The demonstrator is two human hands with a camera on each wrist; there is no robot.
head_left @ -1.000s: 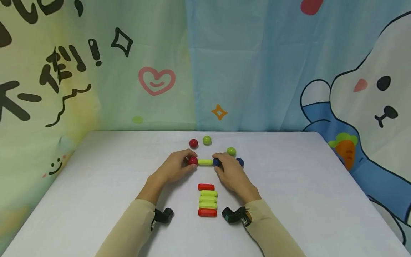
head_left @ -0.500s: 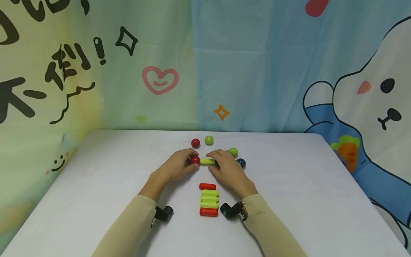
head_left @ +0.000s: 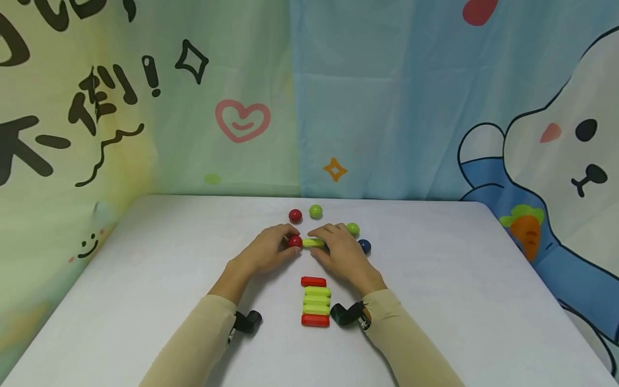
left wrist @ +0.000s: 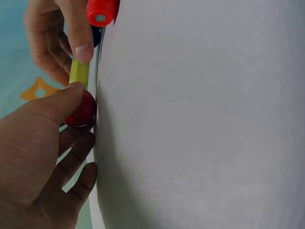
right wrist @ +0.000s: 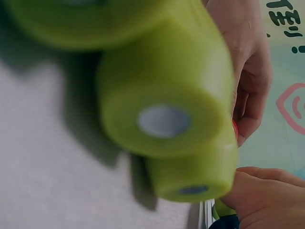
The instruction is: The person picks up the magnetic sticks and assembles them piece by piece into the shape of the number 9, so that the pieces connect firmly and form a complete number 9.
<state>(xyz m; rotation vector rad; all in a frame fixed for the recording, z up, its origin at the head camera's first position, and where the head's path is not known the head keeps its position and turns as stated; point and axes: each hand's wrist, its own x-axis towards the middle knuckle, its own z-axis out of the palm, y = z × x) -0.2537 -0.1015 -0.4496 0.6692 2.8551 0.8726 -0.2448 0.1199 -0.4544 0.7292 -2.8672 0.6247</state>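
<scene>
My left hand [head_left: 263, 251] pinches a glossy red ball [head_left: 295, 242] between thumb and fingers. A yellow-green rod [head_left: 313, 243] adjoins this ball and runs right, under my right hand [head_left: 344, 257]. My right thumb and fingers hold the rod, its right part covered by them. In the left wrist view, the red ball [left wrist: 82, 109] touches the rod [left wrist: 79, 72], and a dark blue ball [left wrist: 96, 37] peeks out behind the right thumb. Between my forearms lies a row of rods: a red rod [head_left: 313, 281], several yellow-green rods [head_left: 316, 300] and another red rod [head_left: 315, 321].
Beyond my hands sit a red ball [head_left: 295, 216] and a green ball [head_left: 316, 211]. Another green ball [head_left: 353, 229] and a blue ball [head_left: 365, 246] lie by my right hand. Pale metal discs show in the ends of rods [right wrist: 164, 121]. A printed curtain [head_left: 348, 107] hangs behind the white table [head_left: 193, 226].
My right hand has slid left from the blue ball onto the rod, hiding that ball in the head view. The left hand keeps its grip on the red ball. The head view has shifted slightly.
</scene>
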